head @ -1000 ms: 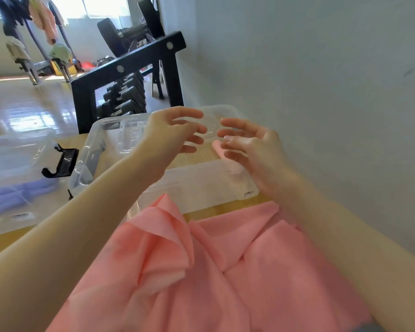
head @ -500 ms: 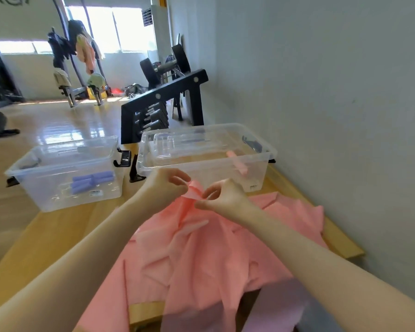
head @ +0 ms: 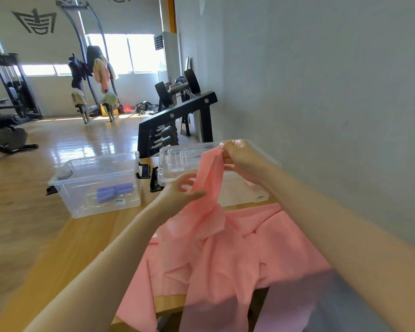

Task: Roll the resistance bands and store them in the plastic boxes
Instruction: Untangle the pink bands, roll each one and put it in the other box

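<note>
My right hand (head: 243, 161) pinches the top end of a thin, pink, stretchy resistance band (head: 210, 185), lifted above the wooden table (head: 77, 240). My left hand (head: 180, 191) grips the same strip lower down, fingers curled round it. The rest lies crumpled on the table, before a clear plastic box (head: 175, 168). Another clear plastic box (head: 82, 185) to its left holds rolled purple bands (head: 114, 191).

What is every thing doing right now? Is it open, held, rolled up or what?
pink band: unrolled, one end lifted.
right hand: pinching the band's top end.
left hand: holding the band lower down.
left box: open.
purple bands: rolled, in left box.
right box: open.
</note>
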